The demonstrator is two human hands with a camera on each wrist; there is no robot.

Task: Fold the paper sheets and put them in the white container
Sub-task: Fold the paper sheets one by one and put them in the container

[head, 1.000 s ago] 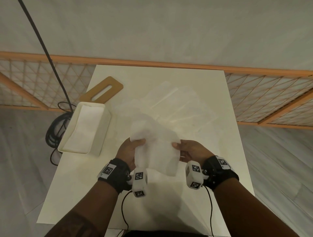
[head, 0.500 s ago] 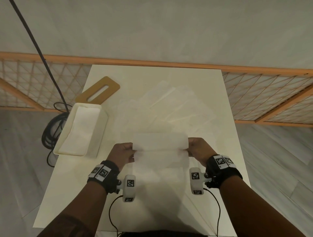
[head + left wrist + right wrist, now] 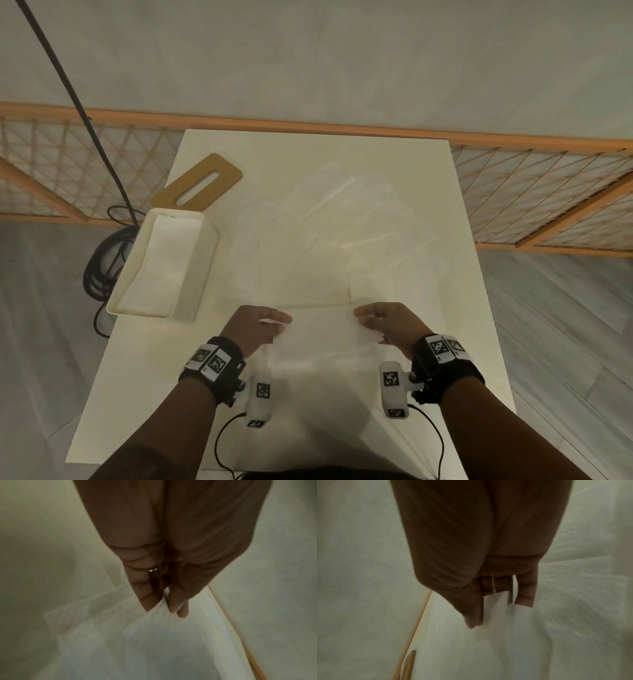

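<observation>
Both hands pinch the same paper sheet [image 3: 320, 337] at its opposite short ends: the left hand [image 3: 251, 329] nips it between thumb and fingertips [image 3: 178, 605], and the right hand [image 3: 390, 325] does likewise, thumb on one face and fingers [image 3: 524, 599] on the other. Held this way the sheet is stretched flat between them near the table's [image 3: 308, 157] front edge — a grip that, as I judge it, keeps the thin paper taut so the halves can be laid together squarely. The sheet looks partly doubled, though blur makes the layers hard to count.

Beyond it, across the middle of the table, lie the loose paper sheets [image 3: 342, 236], overlapping and not yet folded. The white container [image 3: 164, 263] stands at the left edge, near the left hand, with folded paper already inside — so the finished sheet has only a short way to go. A slotted wooden lid [image 3: 202, 181] lies behind the container toward the far left corner.
</observation>
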